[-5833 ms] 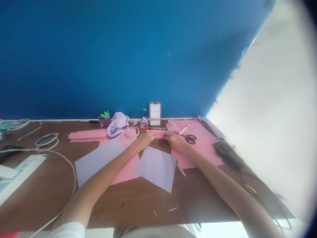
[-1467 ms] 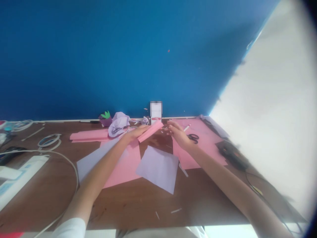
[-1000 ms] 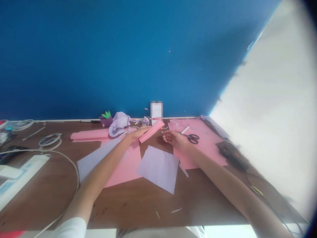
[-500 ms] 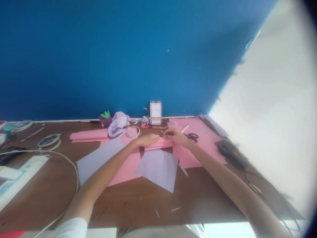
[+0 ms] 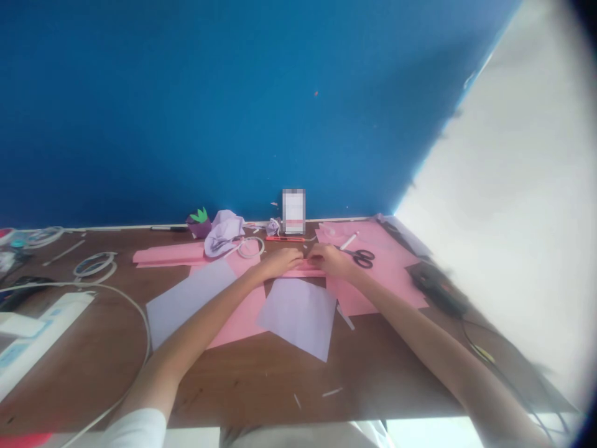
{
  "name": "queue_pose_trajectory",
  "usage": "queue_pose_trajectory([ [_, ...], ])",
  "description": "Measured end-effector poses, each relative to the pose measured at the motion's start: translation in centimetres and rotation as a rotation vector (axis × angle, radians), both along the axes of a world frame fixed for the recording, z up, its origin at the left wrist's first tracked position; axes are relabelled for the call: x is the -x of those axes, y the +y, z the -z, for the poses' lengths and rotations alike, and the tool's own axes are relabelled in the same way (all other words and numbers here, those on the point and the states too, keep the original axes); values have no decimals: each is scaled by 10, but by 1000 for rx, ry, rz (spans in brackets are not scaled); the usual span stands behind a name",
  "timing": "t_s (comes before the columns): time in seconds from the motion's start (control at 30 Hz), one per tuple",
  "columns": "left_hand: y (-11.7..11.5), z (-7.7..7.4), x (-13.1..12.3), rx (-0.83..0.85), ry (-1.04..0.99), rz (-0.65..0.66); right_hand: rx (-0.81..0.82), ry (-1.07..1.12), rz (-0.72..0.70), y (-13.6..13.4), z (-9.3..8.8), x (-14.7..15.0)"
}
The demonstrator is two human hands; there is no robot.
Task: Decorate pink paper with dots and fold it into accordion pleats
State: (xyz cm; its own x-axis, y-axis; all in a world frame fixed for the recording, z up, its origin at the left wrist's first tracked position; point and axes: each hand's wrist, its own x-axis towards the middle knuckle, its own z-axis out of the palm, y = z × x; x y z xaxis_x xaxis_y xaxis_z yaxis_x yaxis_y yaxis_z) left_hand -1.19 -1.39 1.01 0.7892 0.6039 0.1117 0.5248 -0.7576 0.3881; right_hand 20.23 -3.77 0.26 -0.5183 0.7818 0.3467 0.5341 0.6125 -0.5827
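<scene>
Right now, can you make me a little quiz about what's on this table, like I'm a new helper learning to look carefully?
1. Pick one: what are the left hand and the right hand both on?
A) the crumpled purple paper
B) the pink paper strip
C) the white power strip

2. True or false: the black scissors lie on the light purple square.

3. Fill in the colour: the pointy top of the little dark purple thing near the wall is ____.

Key: 1. B. 2. False; they lie on a pink sheet. 3. Green.
</scene>
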Motion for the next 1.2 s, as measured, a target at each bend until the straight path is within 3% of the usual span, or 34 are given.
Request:
queue_pose_trajectory([
  [0.37,5,-4,9,-76,-16,49,-132,-141,18,2,10,-1],
  [0.63,1,-5,13,-247,6,5,-256,-358,111,1,18,4],
  [0.9,2,-2,13,-162,-17,5,-341,-429,63,0,17,4],
  [1.2,2,-3,9,-86,-33,-9,-198,-296,-60,2,2,-2],
])
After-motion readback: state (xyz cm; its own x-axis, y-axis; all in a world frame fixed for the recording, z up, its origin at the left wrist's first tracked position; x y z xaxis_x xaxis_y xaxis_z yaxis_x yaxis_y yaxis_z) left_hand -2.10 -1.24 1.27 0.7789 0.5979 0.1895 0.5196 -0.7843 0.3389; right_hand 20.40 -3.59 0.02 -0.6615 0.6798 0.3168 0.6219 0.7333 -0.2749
